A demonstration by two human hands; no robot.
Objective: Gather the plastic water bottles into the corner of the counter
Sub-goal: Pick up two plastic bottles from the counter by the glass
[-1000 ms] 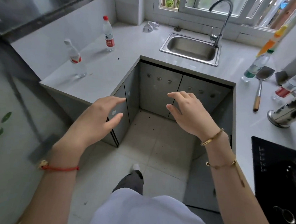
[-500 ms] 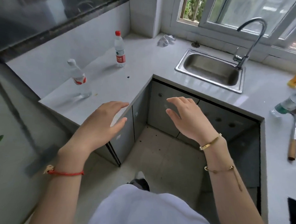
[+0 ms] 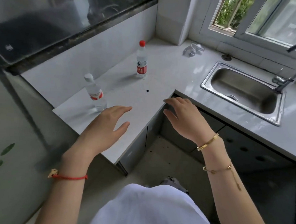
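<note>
Two plastic water bottles stand upright on the white counter (image 3: 126, 99). The white-capped bottle (image 3: 94, 93) is near the counter's left end; the red-capped bottle (image 3: 141, 61) with a red label stands farther back. My left hand (image 3: 107, 128) hovers open over the counter, just right of the white-capped bottle and not touching it. My right hand (image 3: 182, 117) is open at the counter's inner corner edge, holding nothing.
A steel sink (image 3: 244, 91) is set into the counter at right, with a tap (image 3: 283, 80) behind it. Crumpled clear plastic (image 3: 193, 50) lies near the back corner by the window. Cabinet doors and floor are below.
The view has swung left and closer to the counter. Both hands have moved forward, the left one now over the counter near the white-capped bottle. The bottles on the right have left the view.
</note>
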